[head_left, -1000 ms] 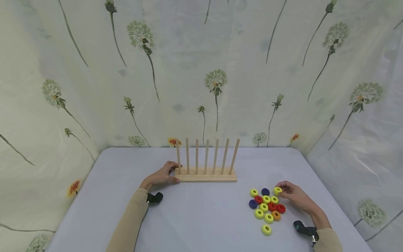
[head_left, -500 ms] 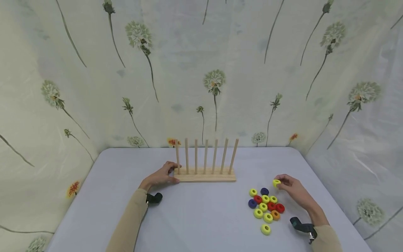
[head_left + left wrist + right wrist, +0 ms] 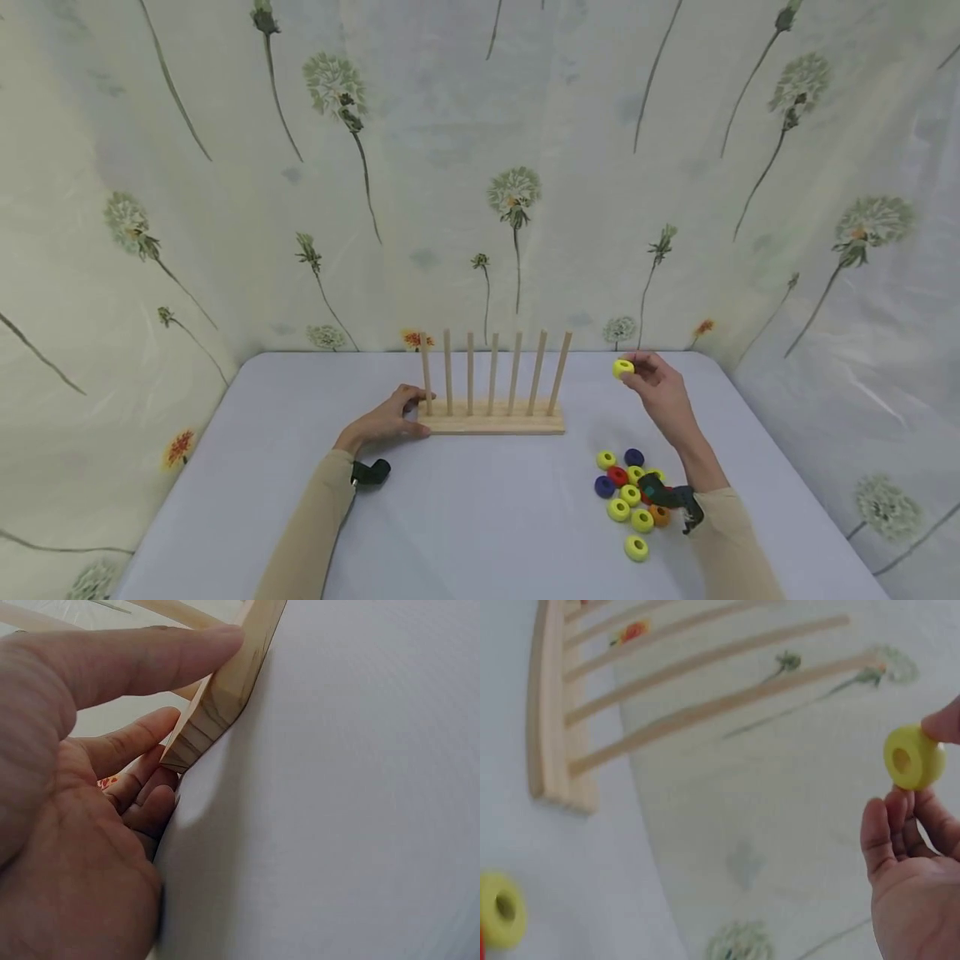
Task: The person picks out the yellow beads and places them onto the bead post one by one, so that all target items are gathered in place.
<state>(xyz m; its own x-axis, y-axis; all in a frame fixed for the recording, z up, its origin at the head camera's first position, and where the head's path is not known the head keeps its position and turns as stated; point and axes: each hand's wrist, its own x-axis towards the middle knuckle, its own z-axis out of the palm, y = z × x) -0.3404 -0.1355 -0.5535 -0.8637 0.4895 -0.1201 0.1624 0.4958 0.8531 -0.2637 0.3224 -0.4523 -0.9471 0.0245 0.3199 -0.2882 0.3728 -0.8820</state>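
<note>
A wooden peg rack [image 3: 491,427] with several upright pegs stands toward the back of the table. At its left end my left hand [image 3: 381,419] grips the base, thumb on the front edge and fingers behind; the left wrist view shows the thumb over the block's end [image 3: 225,690]. To the right of the rack my right hand [image 3: 663,402] holds a yellow ring [image 3: 928,761] up off the table, pinched between thumb and fingers. The ring is apart from the pegs, its hole turned toward the rack in the right wrist view. All the pegs are bare.
Several loose rings lie in a cluster at the table's right: yellow rings [image 3: 613,512], blue rings [image 3: 598,493], red ones and an orange ring [image 3: 660,522]. The right wrist camera [image 3: 671,497] hides some of them. A flower-patterned curtain [image 3: 435,167] hangs behind.
My right hand has lifted the yellow ring from beside the cluster and carried it up, back and left toward the rack. My left hand stays on the rack's end.
</note>
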